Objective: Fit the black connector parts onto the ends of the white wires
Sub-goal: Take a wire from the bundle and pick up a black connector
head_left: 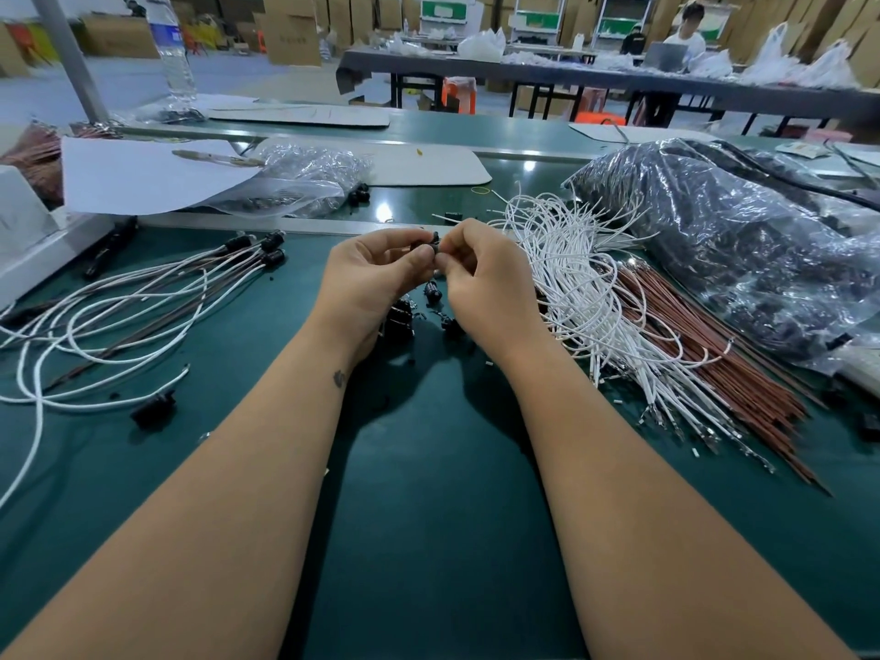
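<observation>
Item in hand: one black connector part (432,246), held above the middle of the worktop (428,493), pinched between my left hand (369,273) and my right hand (485,278); the fingers of both are curled tight round it, tips nearly meeting. Whether a wire end is already in it I cannot tell, since the fingers cover the joint. Finished stock, as I judge it: a small batch of wires with black ends fitted (271,247), lying toward the left edge, their white and brown tails looped across the green surface. Outstanding stock: a large sheaf of bare white wires (585,283) toward the right edge, with brown wires (705,354) alongside, so most of the job looks still to do. Loose connector parts (431,292) lie on the worktop just under my hands, and one more black piece (153,408) sits apart near the left edge. Other entries: a big clear bag of dark parts (743,250) at the far right corner, a smaller crumpled bag (305,181) and a white sheet (143,178) at the far left, a water bottle (172,47) beyond. Obstruction: the white sheaf is tangled and crowds my right wrist, so drawing a single wire may drag its neighbours.
</observation>
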